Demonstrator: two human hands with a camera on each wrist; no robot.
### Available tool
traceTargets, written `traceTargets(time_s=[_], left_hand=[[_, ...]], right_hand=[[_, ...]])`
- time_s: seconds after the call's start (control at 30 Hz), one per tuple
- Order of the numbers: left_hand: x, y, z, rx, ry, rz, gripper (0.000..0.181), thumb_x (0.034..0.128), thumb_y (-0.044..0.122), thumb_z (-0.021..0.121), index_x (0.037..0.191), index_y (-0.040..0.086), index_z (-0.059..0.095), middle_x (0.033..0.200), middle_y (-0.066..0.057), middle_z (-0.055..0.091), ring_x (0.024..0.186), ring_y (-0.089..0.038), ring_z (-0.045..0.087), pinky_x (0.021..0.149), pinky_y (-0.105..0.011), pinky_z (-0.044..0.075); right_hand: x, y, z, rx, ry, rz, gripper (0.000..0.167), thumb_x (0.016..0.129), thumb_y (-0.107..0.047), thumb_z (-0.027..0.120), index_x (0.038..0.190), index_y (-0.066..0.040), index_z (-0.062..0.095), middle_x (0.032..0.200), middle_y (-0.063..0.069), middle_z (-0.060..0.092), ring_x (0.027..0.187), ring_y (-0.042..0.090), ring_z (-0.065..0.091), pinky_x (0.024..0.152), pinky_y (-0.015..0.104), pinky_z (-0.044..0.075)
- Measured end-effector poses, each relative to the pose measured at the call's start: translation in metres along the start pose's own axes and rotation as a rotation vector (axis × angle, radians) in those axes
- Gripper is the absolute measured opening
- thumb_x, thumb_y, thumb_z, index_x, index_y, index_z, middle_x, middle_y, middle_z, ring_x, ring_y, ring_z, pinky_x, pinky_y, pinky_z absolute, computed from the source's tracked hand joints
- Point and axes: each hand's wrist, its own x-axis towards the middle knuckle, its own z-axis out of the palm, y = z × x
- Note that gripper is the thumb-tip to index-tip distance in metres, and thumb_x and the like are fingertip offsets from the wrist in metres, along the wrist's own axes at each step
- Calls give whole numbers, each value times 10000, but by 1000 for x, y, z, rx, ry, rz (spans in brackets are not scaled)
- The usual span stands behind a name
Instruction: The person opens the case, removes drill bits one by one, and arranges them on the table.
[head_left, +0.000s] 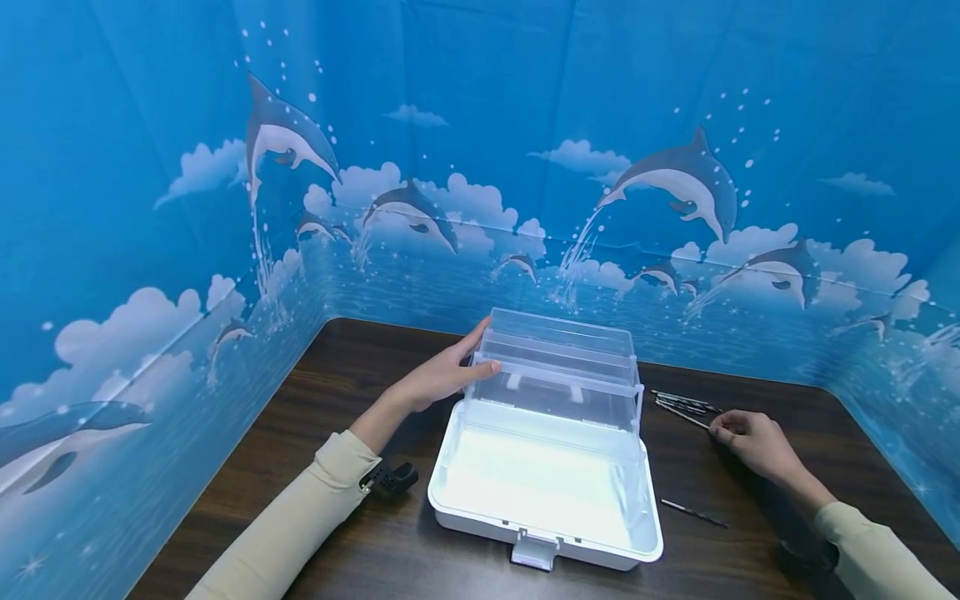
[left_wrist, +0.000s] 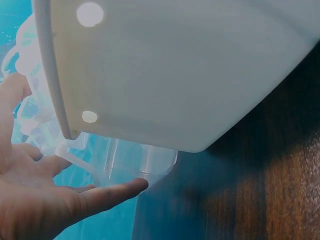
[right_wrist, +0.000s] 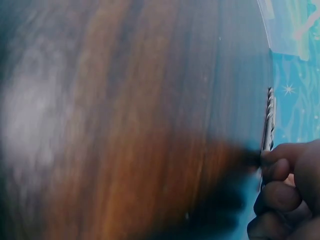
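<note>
A white plastic case (head_left: 480,524) stands with its clear lid (head_left: 558,323) and clear tiers (head_left: 600,398) raised at the back. My left hand (head_left: 438,377) is at their left edge, thumb in front and other fingers behind. In the left wrist view, its fingers (left_wrist: 117,193) stretch out fairly straight below the clear plastic. To the right of the case, my right hand (head_left: 757,446) pinches the near end of a drill bit (head_left: 682,414) between thumb and fingertips. That bit lies beside several other drill bits (head_left: 678,398). The right wrist view shows a spiral bit (right_wrist: 269,120) beyond the fingers.
One more drill bit (head_left: 693,512) lies alone on the dark wooden table (head_left: 360,358), close to the case's right side. A latch (head_left: 535,550) hangs at the case's front. A blue dolphin-print curtain (head_left: 465,108) encloses the table's back and sides.
</note>
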Motion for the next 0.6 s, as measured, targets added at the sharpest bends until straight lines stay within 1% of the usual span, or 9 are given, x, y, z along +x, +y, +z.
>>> traceTargets(time_s=[0.23,0.43,0.53,0.6], left_hand=[[-1,-1,0,-7,1,-4,896,990,528,630,1633,423,15,1675,117,51,1531,-234,63,1125,-658,226],[-1,-3,-1,-17,5,-2,888,997,505,634,1635,416,22,1678,104,60,1531,-227,71,1128,-658,220],[0,-4,-2,-16,11,-7,902,988,514,642,1642,399,32,1677,110,54,1531,-222,77,1132,-656,210],[0,-4,-3,-1,12,-10,910,983,526,644,1646,387,37,1676,119,45,1532,-227,78,1130,-661,209]], right_hand=[[-1,-4,4,29,29,79,152,1011,-147,645,996,-12,715,858,52,654,695,216,512,561,341,407],[1,-4,7,55,56,108,202,1018,-163,639,1004,26,710,834,66,649,678,216,524,549,348,427],[1,-5,7,89,58,144,248,1042,-185,598,1055,40,703,871,91,655,698,229,541,551,350,449],[-1,-6,4,118,75,171,306,1066,-225,557,1101,46,695,922,118,662,740,246,551,576,350,461]])
